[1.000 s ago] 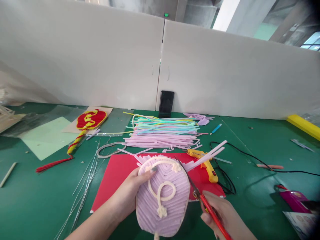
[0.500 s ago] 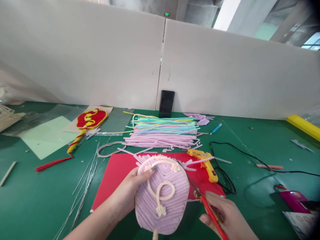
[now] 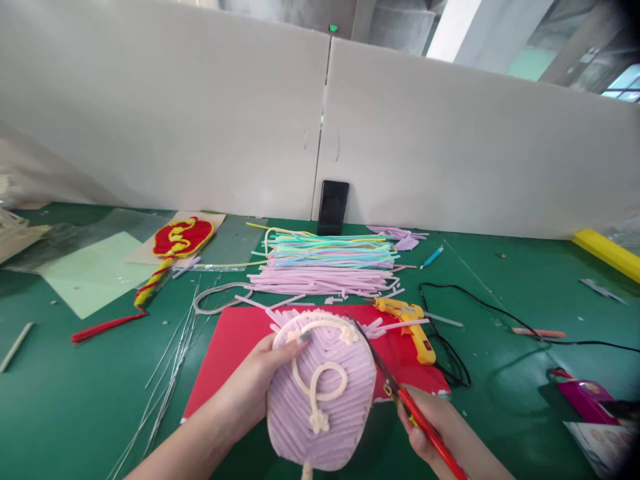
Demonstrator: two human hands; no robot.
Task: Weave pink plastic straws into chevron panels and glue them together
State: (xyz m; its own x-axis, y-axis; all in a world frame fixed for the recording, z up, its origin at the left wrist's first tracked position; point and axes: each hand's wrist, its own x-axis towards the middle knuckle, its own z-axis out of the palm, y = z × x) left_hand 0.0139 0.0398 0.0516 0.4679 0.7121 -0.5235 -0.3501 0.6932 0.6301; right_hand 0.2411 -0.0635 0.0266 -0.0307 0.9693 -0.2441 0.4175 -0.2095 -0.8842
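Observation:
My left hand (image 3: 273, 373) grips the left edge of a lilac fan (image 3: 340, 420) made of pipe cleaners, its thumb on the front face. A cream cord curls across the face, with small cream flower-like knots. The fan's cream handle stub (image 3: 307, 471) points down toward me. Closed around red-handled scissors (image 3: 425, 427), my right hand (image 3: 435, 417) is at the fan's right side. The dark blades reach up along the fan's upper right rim, near lilac ends (image 3: 380, 327) that stick out past it. Whether the blades touch the rim I cannot tell.
Below the fan lies red board (image 3: 235, 347), with a yellow glue gun (image 3: 413, 323) on its right. Behind are bundled pastel pipe cleaners (image 3: 325, 267) and a phone (image 3: 333, 208). A red-and-yellow fan (image 3: 184, 238) and thin wires (image 3: 173, 373) lie left. A black cord (image 3: 490, 313) runs right.
The fan has shifted slightly left and down. My right hand's fingers have drawn in around the scissors, whose blades still lie by the fan's upper right edge.

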